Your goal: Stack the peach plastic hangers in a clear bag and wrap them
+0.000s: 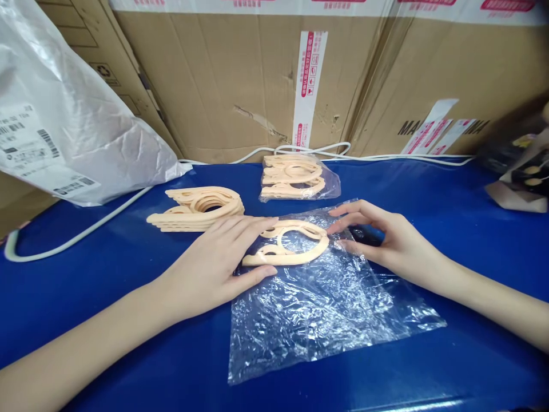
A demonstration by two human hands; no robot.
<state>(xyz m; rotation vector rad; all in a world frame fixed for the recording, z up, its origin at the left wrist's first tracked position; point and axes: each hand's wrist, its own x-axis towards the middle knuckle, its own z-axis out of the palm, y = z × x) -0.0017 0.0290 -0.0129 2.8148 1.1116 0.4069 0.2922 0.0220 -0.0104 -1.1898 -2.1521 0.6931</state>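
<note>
A peach plastic folding hanger (295,247) lies on a clear plastic bag (321,303) spread over the blue table (128,297). My left hand (218,260) grips the hanger's left end, fingers over its top and thumb below. My right hand (386,237) rests at the hanger's right end, fingers curved, its fingertips on the bag's edge and touching the hanger. Whether it pinches the bag film I cannot make out.
A loose stack of peach hangers (199,207) lies behind my left hand. A bagged bundle of hangers (295,177) sits further back. A white mailer bag (64,120) is at the far left, a white cable (86,229) runs along cardboard boxes (240,80). Dark packaged items (523,171) sit far right.
</note>
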